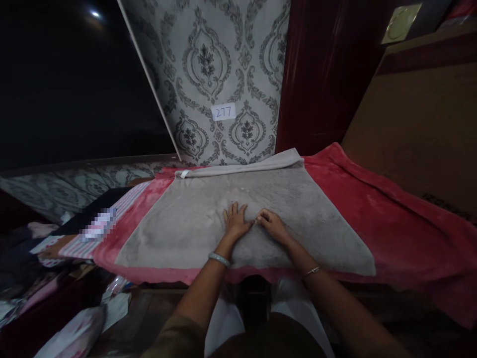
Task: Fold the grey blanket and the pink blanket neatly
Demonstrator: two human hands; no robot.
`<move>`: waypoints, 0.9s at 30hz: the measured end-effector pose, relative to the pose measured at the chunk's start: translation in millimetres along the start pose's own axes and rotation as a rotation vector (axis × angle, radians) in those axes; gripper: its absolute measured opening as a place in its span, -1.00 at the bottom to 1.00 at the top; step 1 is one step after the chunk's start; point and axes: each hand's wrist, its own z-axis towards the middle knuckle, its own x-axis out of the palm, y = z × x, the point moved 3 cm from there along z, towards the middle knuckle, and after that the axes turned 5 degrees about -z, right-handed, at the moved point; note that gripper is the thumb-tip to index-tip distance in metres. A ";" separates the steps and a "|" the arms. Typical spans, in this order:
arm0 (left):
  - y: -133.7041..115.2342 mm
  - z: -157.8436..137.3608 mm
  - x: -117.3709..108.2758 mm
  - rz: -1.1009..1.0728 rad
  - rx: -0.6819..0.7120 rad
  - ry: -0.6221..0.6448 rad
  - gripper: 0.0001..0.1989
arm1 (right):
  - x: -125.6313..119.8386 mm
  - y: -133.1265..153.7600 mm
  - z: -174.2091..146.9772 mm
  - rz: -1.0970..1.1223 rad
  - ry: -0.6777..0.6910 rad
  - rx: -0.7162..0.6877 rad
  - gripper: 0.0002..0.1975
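left hand (236,222) spread on grey cloth (179,223); right hand (273,223) pinched together, its hold, if any, unclear.

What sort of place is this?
Probably a room in a home, though I can't tell which room. Signs: ornate patterned wallpaper, a large dark screen, likely a TV, and a soft gray cloth spread over a red one.
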 end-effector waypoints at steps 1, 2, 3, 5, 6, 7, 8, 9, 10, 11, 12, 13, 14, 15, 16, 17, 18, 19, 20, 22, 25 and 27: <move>2.7 0.4 -0.4 -0.028 0.007 -0.003 -0.37 | 0.0 0.0 0.1 -0.001 -0.007 -0.007 -0.87; 5.8 1.0 -0.7 -0.066 0.011 -0.005 -0.43 | 0.4 0.3 0.0 -0.006 -0.012 -0.016 -0.88; 9.2 1.8 -0.9 -0.110 0.012 -0.009 -0.48 | 0.9 0.9 -0.2 -0.014 -0.016 -0.027 -0.89; 15.4 3.7 -0.6 -0.194 0.013 -0.026 -0.53 | 2.3 3.4 -1.5 -0.035 -0.012 -0.051 -0.91; 17.7 4.5 -0.2 -0.224 0.014 -0.038 -0.53 | 2.9 5.0 -2.4 -0.045 -0.006 -0.063 -0.91; 19.5 5.2 0.6 -0.244 0.013 -0.050 -0.53 | 3.5 6.7 -3.5 -0.054 0.002 -0.072 -0.89; 20.6 5.7 1.4 -0.254 0.011 -0.060 -0.52 | 4.2 8.6 -4.7 -0.067 0.017 -0.085 -0.86; 21.3 6.0 2.5 -0.258 0.010 -0.069 -0.52 | 5.1 10.7 -6.0 -0.090 0.036 -0.104 -0.84; 21.6 6.2 3.4 -0.257 0.012 -0.077 -0.52 | 6.1 12.7 -7.2 -0.120 0.057 -0.126 -0.82; 21.6 6.4 4.3 -0.252 0.018 -0.083 -0.52 | 7.0 14.4 -8.3 -0.152 0.075 -0.149 -0.81; 21.5 6.4 5.1 -0.246 0.027 -0.089 -0.51 | 8.0 15.9 -9.2 -0.181 0.089 -0.168 -0.82; 21.4 6.5 5.6 -0.239 0.035 -0.093 -0.51 | 8.6 16.8 -9.7 -0.202 0.094 -0.181 -0.83; 21.3 6.4 5.9 -0.231 0.041 -0.096 -0.50 | 8.9 17.2 -9.8 -0.210 0.091 -0.185 -0.85; 21.3 6.3 6.0 -0.224 0.044 -0.097 -0.50 | 8.8 17.0 -9.5 -0.204 0.079 -0.181 -0.86; 21.1 6.1 5.8 -0.218 0.044 -0.098 -0.49 | 8.2 16.3 -8.7 -0.190 0.064 -0.172 -0.87; 20.7 5.8 5.5 -0.212 0.043 -0.096 -0.49 | 7.3 15.1 -7.6 -0.175 0.045 -0.163 -0.88; 19.9 5.4 5.1 -0.205 0.042 -0.094 -0.49 | 6.1 13.6 -6.3 -0.156 0.024 -0.150 -0.89; 18.8 4.8 4.7 -0.195 0.041 -0.089 -0.49 | 4.6 11.7 -4.9 -0.134 0.003 -0.135 -0.89; 17.5 4.2 4.3 -0.182 0.039 -0.085 -0.49 | 3.2 9.7 -3.5 -0.111 -0.013 -0.119 -0.88; 14.1 3.2 3.3 -0.154 0.036 -0.084 -0.47 | 1.0 6.1 -1.4 -0.059 -0.022 -0.090 -0.87; 8.9 2.8 2.2 -0.121 0.020 -0.093 -0.44 | -0.3 3.0 -0.2 0.017 0.003 -0.060 -0.84; 6.0 3.0 2.2 -0.104 -0.002 -0.085 -0.41 | -1.0 2.3 -0.1 0.054 0.010 -0.049 -0.83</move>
